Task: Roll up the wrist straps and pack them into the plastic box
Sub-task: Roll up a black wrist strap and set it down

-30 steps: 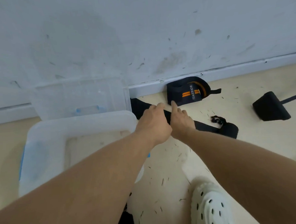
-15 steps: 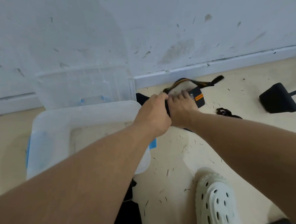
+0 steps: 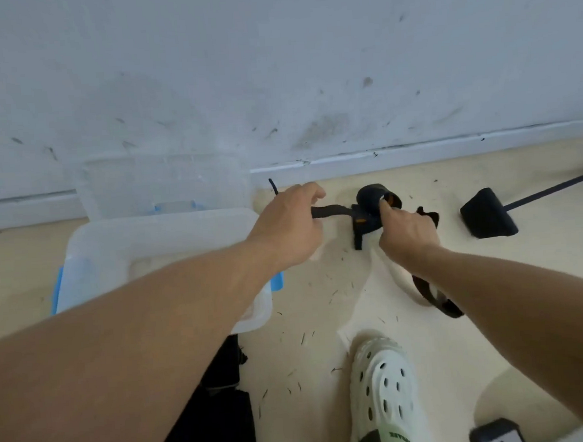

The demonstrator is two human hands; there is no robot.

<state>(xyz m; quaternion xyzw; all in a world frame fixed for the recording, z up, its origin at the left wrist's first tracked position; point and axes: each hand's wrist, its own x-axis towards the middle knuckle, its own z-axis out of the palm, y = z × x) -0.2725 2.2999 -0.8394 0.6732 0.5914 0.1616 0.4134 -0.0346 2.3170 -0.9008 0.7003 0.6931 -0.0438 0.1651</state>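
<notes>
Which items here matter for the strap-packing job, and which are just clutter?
Job:
- wrist strap, partly rolled, held by left hand and right hand
- second strap on floor
- plastic box, lid open

Lying about:
- black wedge
- white clog

— Any writing you can make out?
— Only on the white clog (image 3: 384,396), near the floor's bottom edge: dark letters on its pale green heel strap (image 3: 397,439), too blurred to read.
— And the black wrist strap (image 3: 371,205) with the orange marks?
— The orange patches show, but no legible letters on them.
</notes>
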